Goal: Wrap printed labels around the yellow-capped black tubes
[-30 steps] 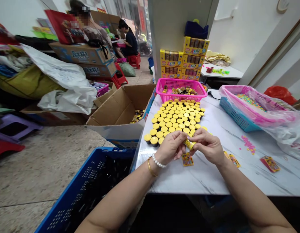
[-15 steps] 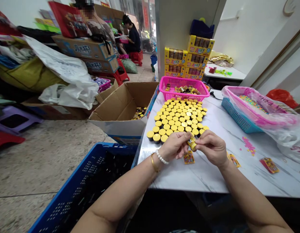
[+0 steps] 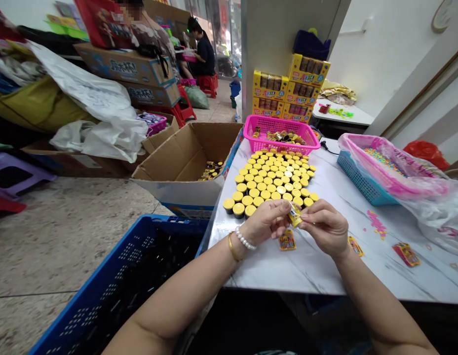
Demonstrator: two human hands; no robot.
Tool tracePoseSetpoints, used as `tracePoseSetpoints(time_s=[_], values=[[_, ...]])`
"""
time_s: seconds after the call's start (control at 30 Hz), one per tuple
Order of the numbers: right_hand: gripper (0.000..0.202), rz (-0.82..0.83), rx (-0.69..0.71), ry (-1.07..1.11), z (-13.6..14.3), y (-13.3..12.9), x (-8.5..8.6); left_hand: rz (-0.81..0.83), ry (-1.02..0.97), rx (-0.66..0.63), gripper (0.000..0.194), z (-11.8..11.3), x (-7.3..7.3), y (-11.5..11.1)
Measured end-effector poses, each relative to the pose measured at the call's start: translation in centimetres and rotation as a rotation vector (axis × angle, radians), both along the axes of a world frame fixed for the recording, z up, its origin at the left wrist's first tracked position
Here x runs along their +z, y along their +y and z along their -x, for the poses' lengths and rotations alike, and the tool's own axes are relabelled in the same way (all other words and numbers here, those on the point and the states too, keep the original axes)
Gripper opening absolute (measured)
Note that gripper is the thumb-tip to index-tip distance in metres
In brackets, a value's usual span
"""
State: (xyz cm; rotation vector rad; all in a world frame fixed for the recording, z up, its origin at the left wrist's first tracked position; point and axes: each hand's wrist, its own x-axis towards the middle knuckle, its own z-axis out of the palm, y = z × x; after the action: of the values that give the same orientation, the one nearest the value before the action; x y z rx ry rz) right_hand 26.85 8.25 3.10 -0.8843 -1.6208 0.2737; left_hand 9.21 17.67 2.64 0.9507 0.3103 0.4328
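Observation:
Between the fingertips of both my hands is a small yellow printed piece (image 3: 294,215), perhaps a bent card or label. My left hand (image 3: 270,218) pinches its left side between thumb and fingers, and a pearl bracelet and a gold bangle circle that wrist. On the other side, my right hand (image 3: 324,224) grips the piece with thumb and forefinger. Just below lies a printed card (image 3: 287,240) on the white table (image 3: 266,268). Beyond my hands stand many small dark cups with yellow lids (image 3: 258,186), packed in rows.
A pink basket (image 3: 258,143) of small cups sits behind the rows, before stacked yellow boxes (image 3: 269,86). Right are a blue basket (image 3: 357,172), pink pieces (image 3: 377,224) and a card stack (image 3: 406,254). Left are a cardboard box (image 3: 166,170) and blue crate (image 3: 77,308). Two people are beyond.
My hands keep hold of the yellow printed piece, which has turned slightly. The view has shifted a little; the things on the table stay put.

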Motion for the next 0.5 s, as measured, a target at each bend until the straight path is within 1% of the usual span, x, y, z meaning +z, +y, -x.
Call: tracePoseSetpoints(time_s=[0.1,0.17,0.23,0.33,0.4,0.5], values=[[0.035,-0.061,-0.08,-0.044,0.39,-0.31,-0.27,0.094,-0.025,-0.012,0.047,-0.07,-0.03,0.09],[0.034,-0.091,-0.133,-0.075,0.65,-0.27,-0.45,0.157,-0.008,0.003,0.048,-0.2,-0.11,0.14],[0.03,-0.083,-0.165,-0.069,0.77,-0.03,-0.52,0.183,0.02,0.021,0.049,-0.31,-0.15,0.16],[0.026,0.024,-0.171,-0.046,0.71,0.38,-0.28,0.157,0.044,0.053,0.05,-0.35,-0.03,0.09],[0.028,0.081,-0.159,-0.071,0.72,0.33,0.02,0.132,0.036,0.054,0.051,-0.29,0.11,0.0],[0.027,0.045,-0.137,-0.096,0.96,-0.25,0.35,0.095,-0.004,0.0,0.05,-0.12,0.31,-0.23]])
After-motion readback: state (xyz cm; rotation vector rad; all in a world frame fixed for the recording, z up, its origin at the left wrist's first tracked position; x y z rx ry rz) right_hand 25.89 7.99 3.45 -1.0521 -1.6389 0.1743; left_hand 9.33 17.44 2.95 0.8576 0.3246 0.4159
